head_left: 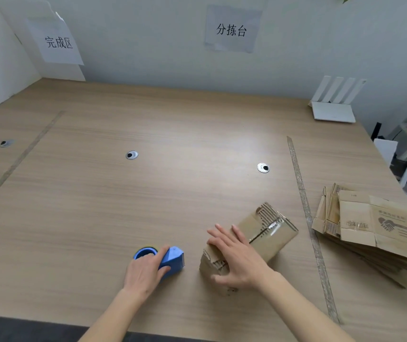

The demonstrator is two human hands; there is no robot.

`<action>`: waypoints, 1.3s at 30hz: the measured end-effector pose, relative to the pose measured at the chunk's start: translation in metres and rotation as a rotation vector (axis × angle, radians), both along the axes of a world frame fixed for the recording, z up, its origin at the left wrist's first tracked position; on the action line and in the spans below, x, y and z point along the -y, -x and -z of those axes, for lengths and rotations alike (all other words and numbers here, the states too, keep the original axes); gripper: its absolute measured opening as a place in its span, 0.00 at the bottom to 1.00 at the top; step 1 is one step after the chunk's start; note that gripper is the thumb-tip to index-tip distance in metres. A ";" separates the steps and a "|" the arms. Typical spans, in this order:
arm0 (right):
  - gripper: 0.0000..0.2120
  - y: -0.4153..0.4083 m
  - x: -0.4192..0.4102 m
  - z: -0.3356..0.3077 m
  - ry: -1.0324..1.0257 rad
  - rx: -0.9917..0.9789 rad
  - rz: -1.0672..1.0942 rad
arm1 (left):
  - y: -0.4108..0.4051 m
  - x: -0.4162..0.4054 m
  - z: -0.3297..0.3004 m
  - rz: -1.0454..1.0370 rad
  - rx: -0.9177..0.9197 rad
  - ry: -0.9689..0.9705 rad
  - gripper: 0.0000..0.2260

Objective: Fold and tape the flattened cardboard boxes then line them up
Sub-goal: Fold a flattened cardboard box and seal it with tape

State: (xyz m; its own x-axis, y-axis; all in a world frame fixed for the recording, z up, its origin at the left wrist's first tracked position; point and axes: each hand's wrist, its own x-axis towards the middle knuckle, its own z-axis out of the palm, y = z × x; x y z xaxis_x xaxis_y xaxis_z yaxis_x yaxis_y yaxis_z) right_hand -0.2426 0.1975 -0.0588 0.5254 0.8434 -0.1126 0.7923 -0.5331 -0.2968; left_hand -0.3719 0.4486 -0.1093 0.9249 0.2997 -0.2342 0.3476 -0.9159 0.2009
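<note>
Folded cardboard box (251, 239) is lying on the wooden table (148, 193) at about 5 o'clock from the table's centre, long axis running toward 1 o'clock. Right hand (234, 253) is pressing on its near end, fingers straight and slightly spread over the top flaps, thumb wrapping the ragged near corner. Left hand (145, 267) is curling round the blue tape dispenser (165, 259), which is sitting just beside the box at its 9 o'clock, not touching it.

Judgement on handling: the box is looking light and thin-walled; corrugation is showing at the far end and the near edge is looking crushed, so it is likely denting under point pressure. Flat palm pressure across the flap seam is looking safer than pinching a corner. Flaps are probably springing open if released before tape goes on.

Stack of flattened boxes (370, 230) is waiting at 3 o'clock, well apart, beyond a strip of tape on the table (306, 213).
</note>
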 end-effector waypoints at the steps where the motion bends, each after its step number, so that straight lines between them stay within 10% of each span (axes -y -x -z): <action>1: 0.40 -0.001 0.009 0.001 -0.002 0.025 -0.040 | 0.000 0.001 0.002 0.004 -0.009 -0.008 0.21; 8: 0.49 0.021 0.075 -0.012 -0.081 0.084 0.360 | -0.010 0.013 -0.007 0.035 -0.150 -0.093 0.32; 13: 0.52 0.038 0.097 -0.011 -0.136 -0.243 0.839 | -0.035 0.046 -0.040 0.196 0.139 0.124 0.26; 21: 0.35 0.018 0.091 -0.009 -0.338 -0.618 0.590 | -0.056 0.112 -0.058 0.389 0.073 0.379 0.29; 39: 0.27 0.023 0.069 -0.015 -0.294 -0.258 0.648 | -0.012 0.045 -0.031 -0.038 0.045 0.043 0.33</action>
State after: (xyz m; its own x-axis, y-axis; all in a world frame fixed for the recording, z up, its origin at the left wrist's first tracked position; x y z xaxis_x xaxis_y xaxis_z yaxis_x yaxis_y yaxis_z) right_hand -0.2658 0.1282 -0.0438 0.9136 0.3894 -0.1171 0.2337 -0.7386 -0.6324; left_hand -0.3600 0.4032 -0.0783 0.9230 0.3251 -0.2061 0.3715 -0.8924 0.2561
